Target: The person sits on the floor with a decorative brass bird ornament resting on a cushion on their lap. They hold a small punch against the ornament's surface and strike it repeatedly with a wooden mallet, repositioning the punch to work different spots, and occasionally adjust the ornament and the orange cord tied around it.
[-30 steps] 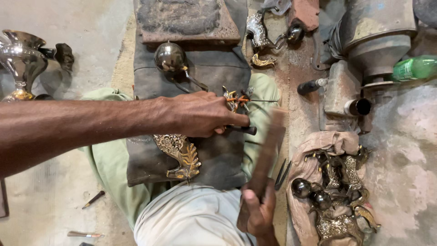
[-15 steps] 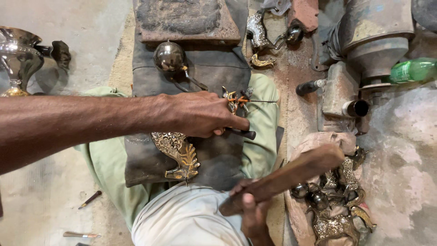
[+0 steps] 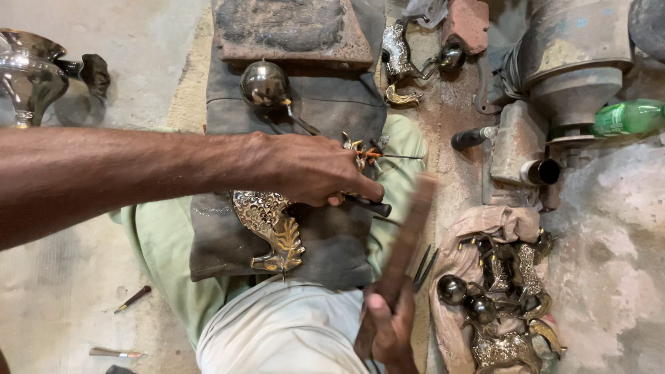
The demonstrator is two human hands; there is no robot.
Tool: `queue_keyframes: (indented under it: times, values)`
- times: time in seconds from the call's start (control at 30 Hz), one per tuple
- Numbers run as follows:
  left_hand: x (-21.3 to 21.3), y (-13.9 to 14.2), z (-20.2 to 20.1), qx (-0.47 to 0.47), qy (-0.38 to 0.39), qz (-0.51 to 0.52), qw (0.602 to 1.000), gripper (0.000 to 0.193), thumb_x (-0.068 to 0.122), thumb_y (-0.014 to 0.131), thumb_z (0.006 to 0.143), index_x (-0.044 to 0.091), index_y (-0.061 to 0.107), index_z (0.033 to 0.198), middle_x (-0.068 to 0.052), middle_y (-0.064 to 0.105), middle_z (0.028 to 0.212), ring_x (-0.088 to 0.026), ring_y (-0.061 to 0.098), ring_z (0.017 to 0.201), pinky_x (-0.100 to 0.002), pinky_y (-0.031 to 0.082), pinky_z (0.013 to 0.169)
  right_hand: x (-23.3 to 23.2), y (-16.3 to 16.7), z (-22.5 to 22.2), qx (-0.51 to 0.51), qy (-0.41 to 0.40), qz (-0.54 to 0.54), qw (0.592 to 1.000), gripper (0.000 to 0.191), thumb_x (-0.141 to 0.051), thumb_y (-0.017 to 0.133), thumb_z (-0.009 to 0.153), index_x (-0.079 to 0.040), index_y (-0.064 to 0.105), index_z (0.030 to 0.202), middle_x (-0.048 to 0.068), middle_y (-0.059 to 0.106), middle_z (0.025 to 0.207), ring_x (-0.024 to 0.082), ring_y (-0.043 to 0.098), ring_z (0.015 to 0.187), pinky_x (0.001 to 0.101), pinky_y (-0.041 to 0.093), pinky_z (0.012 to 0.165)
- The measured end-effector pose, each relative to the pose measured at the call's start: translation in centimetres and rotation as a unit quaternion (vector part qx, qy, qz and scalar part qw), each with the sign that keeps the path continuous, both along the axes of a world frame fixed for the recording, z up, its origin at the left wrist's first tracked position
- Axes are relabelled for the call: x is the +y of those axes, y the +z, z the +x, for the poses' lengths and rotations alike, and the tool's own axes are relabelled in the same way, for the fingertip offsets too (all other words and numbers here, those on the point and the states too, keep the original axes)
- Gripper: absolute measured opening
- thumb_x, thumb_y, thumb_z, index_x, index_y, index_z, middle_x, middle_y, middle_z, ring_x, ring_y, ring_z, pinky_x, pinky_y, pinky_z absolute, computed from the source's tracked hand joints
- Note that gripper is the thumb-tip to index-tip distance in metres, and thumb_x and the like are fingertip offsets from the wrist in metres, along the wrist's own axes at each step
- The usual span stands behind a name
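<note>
I look straight down on a rough concrete floor (image 3: 76, 305), dusty and pale, which fills the left and lower right of the frame. A grey metal machine (image 3: 575, 62) stands in the upper right, with a green bottle (image 3: 627, 118) lying just beside it. A worn stone block (image 3: 291, 31) sits at the top centre. Below it a dark cloth (image 3: 325, 242) is spread over my lap, with green trousers (image 3: 163, 239) showing at its edges.

At the lower right a brown sack (image 3: 485, 225) lies open, holding a heap of brass pieces (image 3: 502, 305) and small dark balls. A shiny chalice (image 3: 24, 73) stands at the far upper left. A dark metal ball (image 3: 263, 83) on a thin stem rests at the top of the cloth.

My left hand (image 3: 312, 170) reaches in from the left, across the middle of the frame, and presses down on a brass ornament (image 3: 270, 228) that lies on the cloth. The fingers are curled tight around a dark tool (image 3: 370, 206), whose tip pokes out to the right of the fist. The ornament's patterned, leaf-shaped end shows just below the hand; its upper part is hidden under the palm.

My right hand (image 3: 388, 329) sits at the bottom centre, closed around the lower end of a wooden mallet (image 3: 412, 235). The mallet slants up and to the right, blurred, its head just right of the tool tip. Whether it touches the tool I cannot tell.

Two small chisels (image 3: 131, 299) lie on the floor at the lower left.
</note>
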State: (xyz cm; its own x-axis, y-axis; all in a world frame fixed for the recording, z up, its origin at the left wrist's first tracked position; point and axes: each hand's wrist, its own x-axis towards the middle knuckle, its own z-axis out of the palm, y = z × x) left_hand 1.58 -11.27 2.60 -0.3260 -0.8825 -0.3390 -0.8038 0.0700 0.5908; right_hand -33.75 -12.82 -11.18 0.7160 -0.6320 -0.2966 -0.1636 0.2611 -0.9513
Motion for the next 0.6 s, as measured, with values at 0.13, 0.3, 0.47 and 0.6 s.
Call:
queue_keyframes:
  times: [0.13, 0.3, 0.47, 0.6]
  values:
    - [-0.4, -0.3, 0.0, -0.007, -0.029, -0.033, 0.999, 0.026, 0.016, 0.066, 0.092, 0.014, 0.051, 0.113, -0.012, 0.067, 0.075, -0.035, 0.072, 0.076, -0.054, 0.053, 0.055, -0.2, 0.0, 0.2, -0.079, 0.027, -0.041, 0.996, 0.044, -0.035, 0.061, 0.1, 0.003, 0.048, 0.121, 0.011, 0.061, 0.09, 0.019, 0.06, 0.078, 0.0321, 0.052, 0.07]
    - [-0.6, -0.4, 0.2, 0.0, -0.042, -0.03, 0.999, 0.026, 0.018, 0.067, 0.092, 0.012, 0.049, 0.11, -0.013, 0.066, 0.071, -0.037, 0.072, 0.075, -0.055, 0.052, 0.056, -0.5, 0.6, 0.9, -0.088, 0.087, -0.194, 0.973, 0.03, -0.036, 0.055, 0.103, -0.007, 0.058, 0.095, 0.008, 0.064, 0.082, 0.019, 0.063, 0.079, 0.0367, 0.05, 0.089]
    - [-0.8, -0.4, 0.4, 0.021, -0.049, -0.038, 0.998, 0.027, 0.015, 0.068, 0.09, 0.012, 0.049, 0.109, -0.013, 0.068, 0.071, -0.038, 0.071, 0.075, -0.057, 0.051, 0.06, -0.4, 1.0, 1.1, -0.068, 0.051, -0.162, 0.983, 0.031, -0.035, 0.055, 0.102, -0.006, 0.057, 0.092, 0.008, 0.062, 0.075, 0.021, 0.059, 0.074, 0.0368, 0.048, 0.075]
    - [-1.0, -0.5, 0.6, 0.032, -0.057, -0.041, 0.997, 0.029, 0.015, 0.069, 0.089, 0.012, 0.049, 0.109, -0.015, 0.068, 0.073, -0.041, 0.07, 0.078, -0.059, 0.05, 0.063, -0.8, 0.5, 0.5, -0.068, -0.012, -0.041, 0.997, 0.033, -0.035, 0.058, 0.095, -0.002, 0.054, 0.097, 0.008, 0.057, 0.073, 0.018, 0.055, 0.06, 0.0311, 0.046, 0.053]
